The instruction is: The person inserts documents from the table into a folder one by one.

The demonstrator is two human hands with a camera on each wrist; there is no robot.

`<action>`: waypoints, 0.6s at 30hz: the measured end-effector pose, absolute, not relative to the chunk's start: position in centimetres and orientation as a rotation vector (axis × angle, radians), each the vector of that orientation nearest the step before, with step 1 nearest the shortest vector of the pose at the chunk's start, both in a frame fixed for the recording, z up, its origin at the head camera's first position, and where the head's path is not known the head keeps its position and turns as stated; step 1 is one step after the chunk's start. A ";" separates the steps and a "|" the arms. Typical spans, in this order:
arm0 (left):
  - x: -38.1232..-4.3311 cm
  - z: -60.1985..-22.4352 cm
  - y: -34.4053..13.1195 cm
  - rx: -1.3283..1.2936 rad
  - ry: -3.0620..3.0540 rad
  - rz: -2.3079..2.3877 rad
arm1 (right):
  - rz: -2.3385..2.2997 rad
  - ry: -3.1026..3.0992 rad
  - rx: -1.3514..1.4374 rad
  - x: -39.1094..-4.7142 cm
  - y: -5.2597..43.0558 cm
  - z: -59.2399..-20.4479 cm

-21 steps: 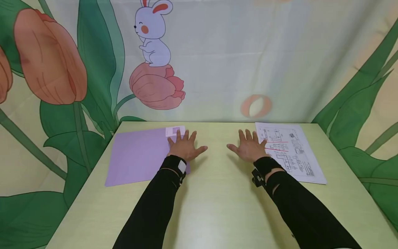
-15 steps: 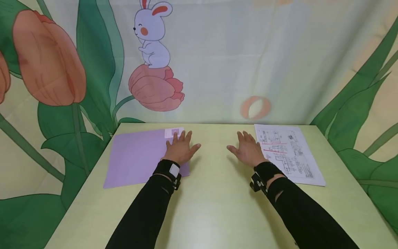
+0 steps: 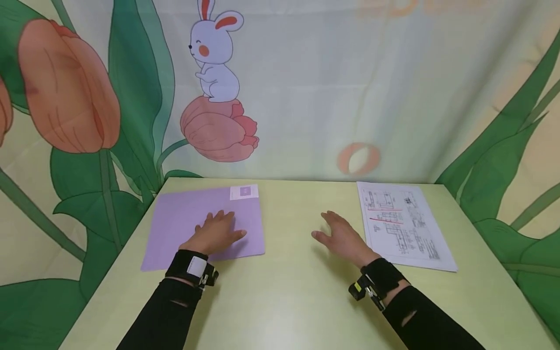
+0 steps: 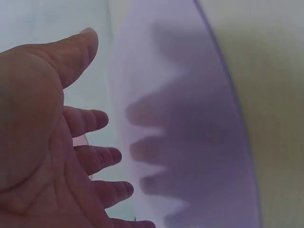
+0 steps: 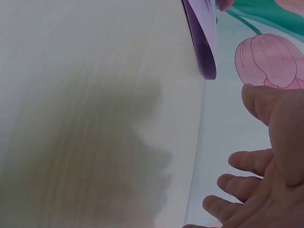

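On the left of the table lies a flat purple folder with a white label in its top right corner. My left hand hovers palm down over it, fingers spread, nothing held. The left wrist view shows the hand's shadow on the purple surface with a gap between. Over the bare tabletop, just left of a stack of printed sheets, hangs my right hand, its fingers extended and holding nothing. Technical drawings and two red lines mark the top sheet. In the right wrist view the folder's edge bulges slightly apart.
The pale wooden table ends at the back against a hanging cloth printed with a rabbit and tulips. Black straps with small cameras circle both wrists, the left one and the right one.
My left hand has moved left and toward me, from the folder's right edge to over its middle. The right hand has drawn back toward me, off the sheets. Folder and sheets stay put.
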State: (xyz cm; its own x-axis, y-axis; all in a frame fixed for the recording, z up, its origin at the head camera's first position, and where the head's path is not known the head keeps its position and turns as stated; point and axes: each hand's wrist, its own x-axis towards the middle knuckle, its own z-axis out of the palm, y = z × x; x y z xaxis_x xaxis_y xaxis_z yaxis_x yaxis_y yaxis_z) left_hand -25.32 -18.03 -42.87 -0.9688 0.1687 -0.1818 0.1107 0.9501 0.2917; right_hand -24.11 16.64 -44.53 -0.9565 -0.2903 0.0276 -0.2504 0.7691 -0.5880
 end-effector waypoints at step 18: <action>-24.5 -45.9 -15.4 0.203 2.849 0.300 | -0.916 2.879 -0.444 -23.5 16.1 -46.7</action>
